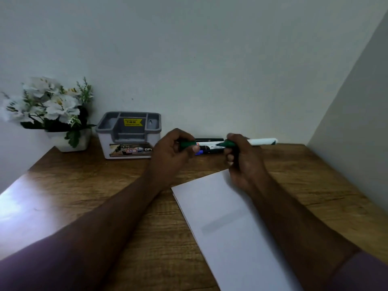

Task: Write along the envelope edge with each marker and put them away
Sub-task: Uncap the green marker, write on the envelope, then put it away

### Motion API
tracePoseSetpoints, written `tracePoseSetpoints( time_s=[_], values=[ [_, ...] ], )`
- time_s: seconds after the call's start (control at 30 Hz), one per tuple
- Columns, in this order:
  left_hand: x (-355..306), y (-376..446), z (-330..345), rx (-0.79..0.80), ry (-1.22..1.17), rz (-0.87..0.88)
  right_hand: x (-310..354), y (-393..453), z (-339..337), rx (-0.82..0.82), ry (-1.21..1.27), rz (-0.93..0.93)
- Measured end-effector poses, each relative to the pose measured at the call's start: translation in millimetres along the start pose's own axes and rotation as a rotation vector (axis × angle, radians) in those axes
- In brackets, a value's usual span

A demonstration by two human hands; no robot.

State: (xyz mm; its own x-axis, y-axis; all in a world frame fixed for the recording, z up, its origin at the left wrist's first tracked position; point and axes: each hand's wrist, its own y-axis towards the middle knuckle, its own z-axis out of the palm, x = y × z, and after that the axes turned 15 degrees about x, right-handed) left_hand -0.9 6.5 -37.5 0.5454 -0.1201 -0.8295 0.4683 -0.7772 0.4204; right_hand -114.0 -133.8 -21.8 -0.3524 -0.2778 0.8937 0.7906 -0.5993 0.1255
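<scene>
My right hand (pixel 243 162) grips a white marker with green ends (pixel 260 141), held level above the table, its green tip end pointing left. My left hand (pixel 174 152) pinches the green cap (pixel 186 144), a short gap away from the marker's tip. A white envelope (pixel 231 223) lies slanted on the wooden table (pixel 94 196) below my right forearm. More markers (pixel 210 147), black and blue among them, lie against the wall behind my hands. A grey and white organizer (pixel 128 136) with several compartments stands at the back, left of my hands.
A white pot of white artificial flowers (pixel 52 114) stands at the back left corner. A wall closes the table off on the right (pixel 357 122) and behind.
</scene>
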Motion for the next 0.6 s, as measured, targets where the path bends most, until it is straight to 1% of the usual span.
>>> tracePoseSetpoints(
  time_s=[0.07,0.13,0.17,0.23,0.3,0.33,0.43,0.47,0.53,0.6],
  values=[
    [1.5,2.4,2.1,0.048,-0.007,-0.017,-4.5,-3.7,12.2,0.072,-0.052,-0.013],
    [7.0,4.6,-2.4,0.046,0.027,-0.078,-3.0,-4.5,14.7,0.102,-0.061,-0.046],
    [9.1,4.9,-3.5,0.049,0.060,-0.096,-0.9,-5.5,14.4,0.127,-0.055,-0.056],
    [8.3,6.4,-5.2,0.109,0.176,-0.085,0.0,-8.1,13.1,0.213,-0.052,-0.034],
    [7.2,6.6,-11.9,0.219,0.266,-0.076,-3.1,-13.9,8.2,0.282,-0.102,0.040],
    [7.0,6.1,-17.7,0.305,0.292,-0.087,-5.0,-17.3,4.4,0.304,-0.141,0.072],
    [6.2,2.8,-28.3,0.657,0.322,-0.142,-5.5,-24.4,-8.7,0.388,-0.257,0.142],
    [5.9,2.2,-28.6,0.743,0.312,-0.165,-3.1,-24.5,-11.8,0.414,-0.282,0.169],
    [4.9,3.7,-26.0,0.842,0.282,-0.229,2.4,-21.5,-14.8,0.444,-0.325,0.214],
    [6.3,5.4,-23.6,0.861,0.240,-0.278,6.0,-17.2,-15.7,0.448,-0.371,0.221]
  ],
)
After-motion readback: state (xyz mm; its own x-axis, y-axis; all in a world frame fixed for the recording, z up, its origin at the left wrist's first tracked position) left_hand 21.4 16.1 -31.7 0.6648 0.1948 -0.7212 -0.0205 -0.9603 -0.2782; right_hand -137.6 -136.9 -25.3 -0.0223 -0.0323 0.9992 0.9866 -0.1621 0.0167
